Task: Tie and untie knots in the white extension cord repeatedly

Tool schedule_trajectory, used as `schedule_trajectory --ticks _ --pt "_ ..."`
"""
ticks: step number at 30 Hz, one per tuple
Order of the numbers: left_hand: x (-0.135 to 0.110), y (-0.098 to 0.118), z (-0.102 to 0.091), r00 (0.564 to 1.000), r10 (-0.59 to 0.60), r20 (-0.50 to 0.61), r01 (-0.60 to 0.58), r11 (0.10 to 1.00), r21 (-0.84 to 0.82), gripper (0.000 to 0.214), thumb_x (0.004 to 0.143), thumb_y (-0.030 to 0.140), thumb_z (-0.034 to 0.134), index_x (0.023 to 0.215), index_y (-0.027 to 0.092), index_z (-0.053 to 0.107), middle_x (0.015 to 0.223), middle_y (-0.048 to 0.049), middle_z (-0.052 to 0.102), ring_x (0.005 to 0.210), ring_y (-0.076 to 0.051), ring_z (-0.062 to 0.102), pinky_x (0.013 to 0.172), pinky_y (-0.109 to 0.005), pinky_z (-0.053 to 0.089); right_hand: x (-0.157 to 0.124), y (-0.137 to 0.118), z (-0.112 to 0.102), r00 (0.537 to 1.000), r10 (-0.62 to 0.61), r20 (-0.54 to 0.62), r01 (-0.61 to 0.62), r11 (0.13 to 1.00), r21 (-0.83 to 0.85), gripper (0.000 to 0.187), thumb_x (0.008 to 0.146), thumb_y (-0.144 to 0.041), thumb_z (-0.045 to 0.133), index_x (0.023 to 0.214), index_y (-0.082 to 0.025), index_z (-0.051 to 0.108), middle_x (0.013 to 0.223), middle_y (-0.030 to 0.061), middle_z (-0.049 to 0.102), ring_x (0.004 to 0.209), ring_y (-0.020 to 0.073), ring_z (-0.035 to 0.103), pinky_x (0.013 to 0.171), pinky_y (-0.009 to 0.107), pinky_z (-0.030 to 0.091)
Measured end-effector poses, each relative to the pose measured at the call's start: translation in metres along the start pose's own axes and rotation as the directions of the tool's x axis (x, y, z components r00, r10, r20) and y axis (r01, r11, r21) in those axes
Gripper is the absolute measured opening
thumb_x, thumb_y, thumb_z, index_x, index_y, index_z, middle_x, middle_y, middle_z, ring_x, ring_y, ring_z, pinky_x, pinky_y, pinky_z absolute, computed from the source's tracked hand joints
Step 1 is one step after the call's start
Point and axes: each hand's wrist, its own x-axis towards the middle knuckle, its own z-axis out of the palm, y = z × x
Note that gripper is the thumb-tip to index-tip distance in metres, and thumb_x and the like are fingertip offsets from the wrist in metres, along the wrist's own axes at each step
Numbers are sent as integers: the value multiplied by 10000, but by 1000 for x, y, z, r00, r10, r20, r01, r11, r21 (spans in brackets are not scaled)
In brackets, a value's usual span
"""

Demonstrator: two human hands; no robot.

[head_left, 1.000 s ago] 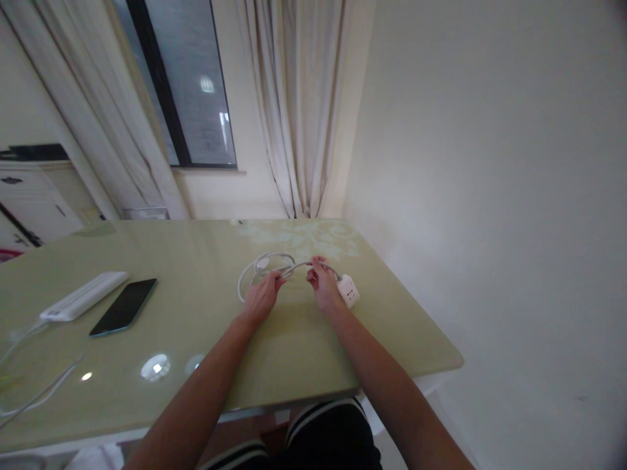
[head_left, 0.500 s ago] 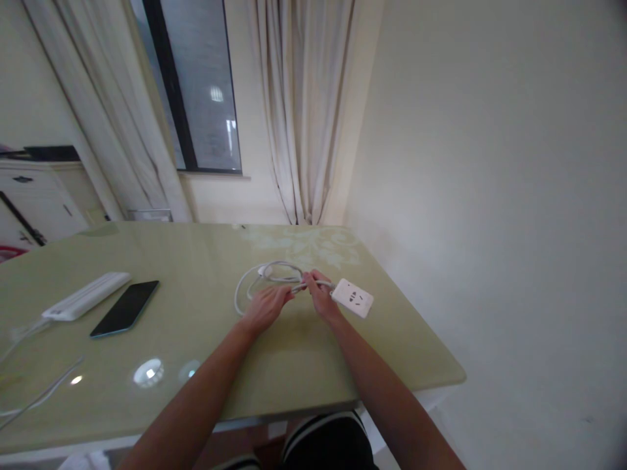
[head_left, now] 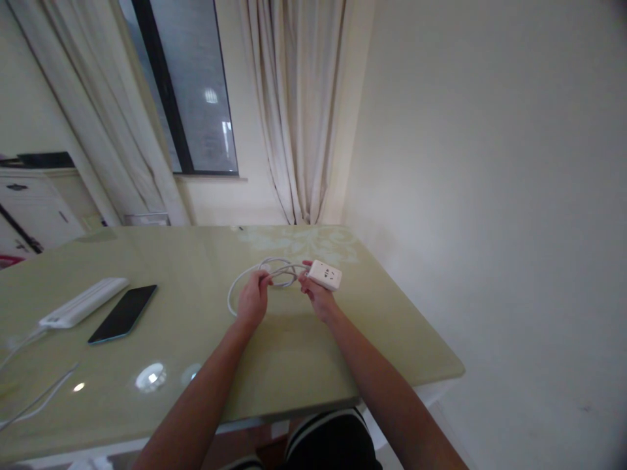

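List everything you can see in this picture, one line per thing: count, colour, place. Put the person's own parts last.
socket block: 1, white, held above the table's far right part
cable: 1, white, looped on the table between the hands
power strip: 1, white, left on the table
phone: 1, black, flat beside the power strip
loose leads: 2, white, table's left edge
table: 1, pale green, glossy, foreground
curtains: 2, cream, either side of the window
window: 1, dark frame, back wall
cabinet: 1, white, far left
shorts: 1, black with white stripes, below the table edge
left hand: pinches the cable
right hand: holds the socket block
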Motion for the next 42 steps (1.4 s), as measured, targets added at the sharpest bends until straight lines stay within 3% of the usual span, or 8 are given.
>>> schedule_trajectory --ticks 6,10,13,17,29,35,39,42 --pt "7 -9 -13 949 212 234 -208 977 -41 274 1003 443 536 1033 211 680 824 -36 703 759 -185 653 716 -280 494 14 -11 -14 932 -154 -327 205 970 130 501 614 -455 899 928 -190 613 698 -40 611 547 81 502 465 205 364" --pt "13 -15 -18 898 399 185 -398 916 -44 290 1036 377 491 1038 199 721 989 -88 685 938 -198 624 868 -327 498 24 -16 -27 857 -206 -472 282 955 95 525 707 -647 770 871 -200 550 665 -33 594 530 95 522 434 209 342" --pt "14 -12 -21 879 457 139 -474 870 138 291 1024 404 526 1043 234 762 935 -80 654 873 -199 582 816 -331 464 26 -13 -33 863 -243 -443 261 965 -20 480 710 -600 771 832 -200 534 621 -56 544 493 72 446 427 200 302" --pt "8 -1 -19 840 504 202 -542 794 275 287 1029 414 526 1089 282 774 752 -46 600 743 -180 564 671 -291 386 19 -6 -31 940 -197 -280 169 978 -121 415 675 -502 801 793 -184 561 636 -47 545 523 71 428 461 204 325" --pt "-1 5 -8 947 308 89 -319 869 379 275 1041 354 485 1140 276 730 997 -83 730 895 -221 673 775 -320 450 4 -12 -24 994 -97 -50 77 952 -296 400 635 -424 877 898 -160 730 799 49 706 660 142 579 559 229 419" --pt "8 -14 -12 997 0 -71 17 969 245 397 911 604 621 984 215 649 949 -74 716 915 -254 676 811 -347 504 8 0 -23 994 -101 -39 90 969 -229 426 717 -552 793 813 -150 691 701 29 633 577 110 508 496 220 379" --pt "12 -20 -16 987 -162 -3 160 977 143 504 846 711 622 865 208 630 891 -75 723 866 -261 689 788 -364 516 7 1 -21 995 -94 -19 89 983 -160 420 710 -520 787 891 -155 685 739 21 631 575 99 497 488 213 389" --pt "12 -16 -16 984 -167 56 166 986 15 531 899 682 559 1059 188 669 959 -72 746 773 -209 685 736 -327 520 7 -3 -18 991 -115 -66 103 981 -164 397 700 -475 800 892 -156 663 726 9 628 548 89 492 487 215 397"
